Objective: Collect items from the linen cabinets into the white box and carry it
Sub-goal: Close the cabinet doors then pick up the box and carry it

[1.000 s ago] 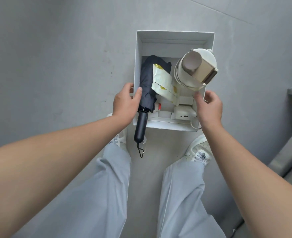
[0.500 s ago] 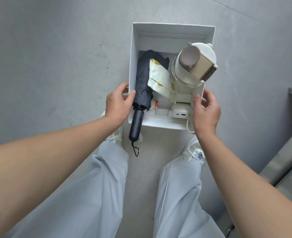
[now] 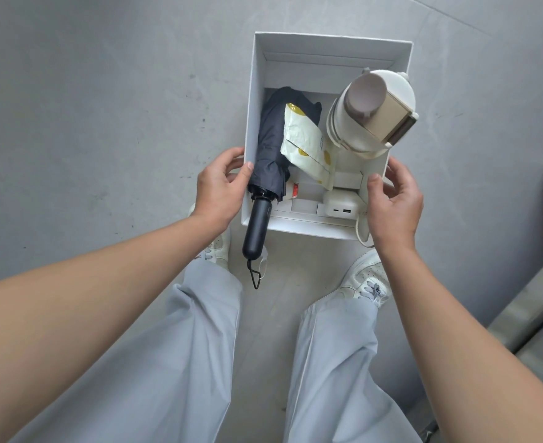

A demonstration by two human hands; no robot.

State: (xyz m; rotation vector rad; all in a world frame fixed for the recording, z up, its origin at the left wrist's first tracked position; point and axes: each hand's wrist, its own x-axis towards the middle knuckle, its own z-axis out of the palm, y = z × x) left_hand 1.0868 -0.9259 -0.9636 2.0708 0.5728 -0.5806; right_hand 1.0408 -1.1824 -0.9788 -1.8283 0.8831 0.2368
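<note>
Now I grip the white box [image 3: 331,38] at its near corners: left hand [image 3: 220,190] with thumb inside and fingers curled round the left wall, right hand [image 3: 395,206] pinching the right wall likewise. It sits just ahead of my feet, holding the umbrella [image 3: 273,145], flask [image 3: 359,123] and yellow packet [image 3: 305,145]. Collecting looks done; I judge this the carry. Next I must keep it level, since the umbrella's handle overhangs the near edge.

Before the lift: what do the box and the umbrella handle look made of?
Box: probably cardboard, matte white; thin flat walls with folded inner flaps. Umbrella handle: smooth black plastic or rubber coating, cannot tell which; soft even sheen.
</note>
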